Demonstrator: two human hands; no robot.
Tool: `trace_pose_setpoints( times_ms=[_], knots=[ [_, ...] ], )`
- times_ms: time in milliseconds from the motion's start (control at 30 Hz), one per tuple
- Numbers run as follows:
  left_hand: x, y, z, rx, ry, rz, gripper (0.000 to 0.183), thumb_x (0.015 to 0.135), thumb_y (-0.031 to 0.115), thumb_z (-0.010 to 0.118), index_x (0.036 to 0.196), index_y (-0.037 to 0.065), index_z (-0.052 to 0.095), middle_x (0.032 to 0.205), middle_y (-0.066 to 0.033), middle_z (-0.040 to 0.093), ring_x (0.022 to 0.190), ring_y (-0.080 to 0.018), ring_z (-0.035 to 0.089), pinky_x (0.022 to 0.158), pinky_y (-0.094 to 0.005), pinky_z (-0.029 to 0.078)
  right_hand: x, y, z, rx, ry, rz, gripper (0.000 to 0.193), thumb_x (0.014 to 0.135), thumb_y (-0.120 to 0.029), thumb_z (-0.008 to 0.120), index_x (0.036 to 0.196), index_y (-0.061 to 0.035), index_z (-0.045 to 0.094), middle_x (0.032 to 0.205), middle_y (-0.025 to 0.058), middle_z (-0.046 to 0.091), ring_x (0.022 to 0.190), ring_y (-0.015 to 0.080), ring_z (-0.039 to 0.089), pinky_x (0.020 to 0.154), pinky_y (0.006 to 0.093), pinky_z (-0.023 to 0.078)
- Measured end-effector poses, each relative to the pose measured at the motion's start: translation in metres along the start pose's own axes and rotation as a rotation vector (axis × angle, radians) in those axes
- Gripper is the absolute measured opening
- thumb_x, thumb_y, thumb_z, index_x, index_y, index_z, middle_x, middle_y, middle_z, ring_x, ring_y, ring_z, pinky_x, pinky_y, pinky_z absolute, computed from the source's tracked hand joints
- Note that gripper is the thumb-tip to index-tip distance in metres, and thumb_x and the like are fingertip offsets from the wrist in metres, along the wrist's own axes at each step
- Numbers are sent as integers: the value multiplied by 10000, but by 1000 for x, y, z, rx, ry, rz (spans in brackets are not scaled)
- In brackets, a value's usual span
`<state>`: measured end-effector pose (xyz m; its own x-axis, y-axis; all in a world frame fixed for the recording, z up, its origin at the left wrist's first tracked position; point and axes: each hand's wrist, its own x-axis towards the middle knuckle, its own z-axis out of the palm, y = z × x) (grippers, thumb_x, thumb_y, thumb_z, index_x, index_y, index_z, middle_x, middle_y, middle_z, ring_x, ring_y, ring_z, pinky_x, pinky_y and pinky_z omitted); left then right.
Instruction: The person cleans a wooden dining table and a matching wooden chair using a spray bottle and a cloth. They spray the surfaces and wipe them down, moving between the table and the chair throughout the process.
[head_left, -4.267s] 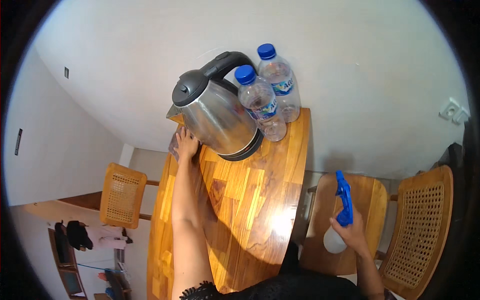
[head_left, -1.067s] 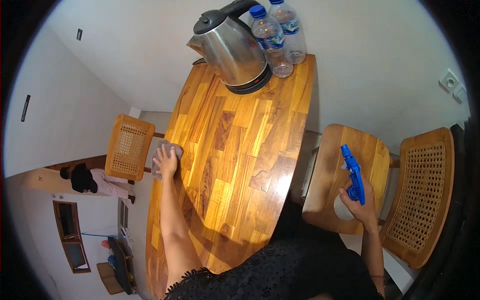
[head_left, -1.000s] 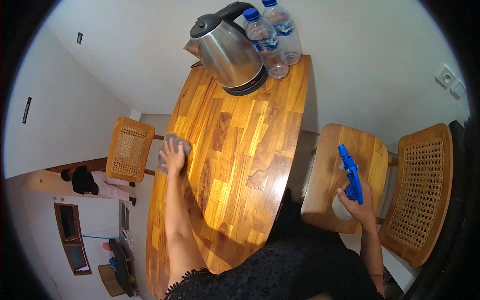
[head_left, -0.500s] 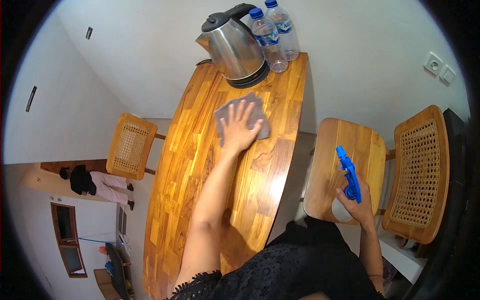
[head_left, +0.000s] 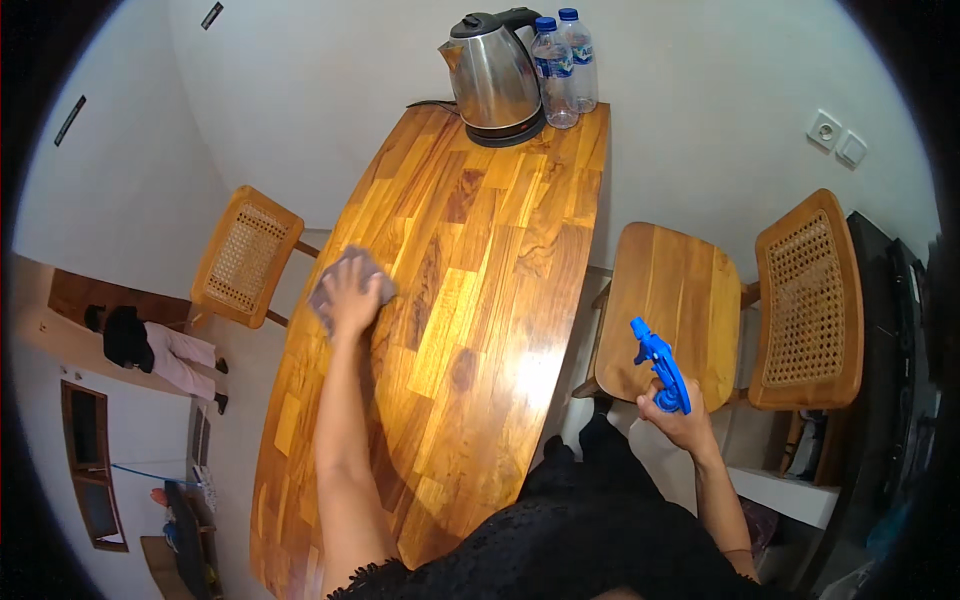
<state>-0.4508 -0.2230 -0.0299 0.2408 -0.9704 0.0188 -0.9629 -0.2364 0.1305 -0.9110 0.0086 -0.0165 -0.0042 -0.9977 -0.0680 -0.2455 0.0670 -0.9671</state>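
Stood long and narrow against the white wall (head_left: pixel 300 90), the table (head_left: pixel 520 300), with its glossy planked top bare through the middle and a glare patch toward the near right, so open for a flat sweep of the arm. Sat pulled out on the right side, a chair (head_left: pixel 680 300) with plain wooden seat and cane back, and tucked at the left edge another cane chair (head_left: pixel 240 255). Kept to the far end, out of reach of the wiping: a steel kettle (head_left: pixel 493 70) on its dark base and two clear bottles (head_left: pixel 563 62) with blue caps, touching it. Pressed flat near the table's left edge, the left hand (head_left: pixel 352 292), fingers spread open on a grey cloth (head_left: pixel 335 285), crumpled and sticking out beyond the fingertips. Held off the table over the chair seat, the right hand (head_left: pixel 680 420), closed round a blue sprayer (head_left: pixel 660 365), nozzle pointing up and left; bottle body hidden
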Motion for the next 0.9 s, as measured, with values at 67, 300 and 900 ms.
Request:
trace_pose_setpoints(
  times_ms=[67,300,900],
  knots=[
    [-27,68,5,9,22,321,631,860,517,423,1406,229,291,1499,-40,171,1384,-340,45,1024,-673,95,-9,-13,2,-39,15,-3,371,735,-115,673,1057,9,537,615,34,553,560,94,529,542,254,414],
    [-175,193,15,-82,-67,898,677,818,502,503,1395,193,328,1495,-71,168,1371,-389,52,992,-707,109,-29,-25,6,88,52,-88,367,736,-96,666,1062,14,539,618,39,562,563,93,534,551,251,417],
    [15,353,36,-120,-84,619,695,827,556,444,1409,203,304,1503,-58,158,1388,-332,31,1029,-669,74,40,24,-48,70,64,23,452,747,-53,676,1167,3,518,670,9,552,609,62,520,573,223,432]
  ],
)
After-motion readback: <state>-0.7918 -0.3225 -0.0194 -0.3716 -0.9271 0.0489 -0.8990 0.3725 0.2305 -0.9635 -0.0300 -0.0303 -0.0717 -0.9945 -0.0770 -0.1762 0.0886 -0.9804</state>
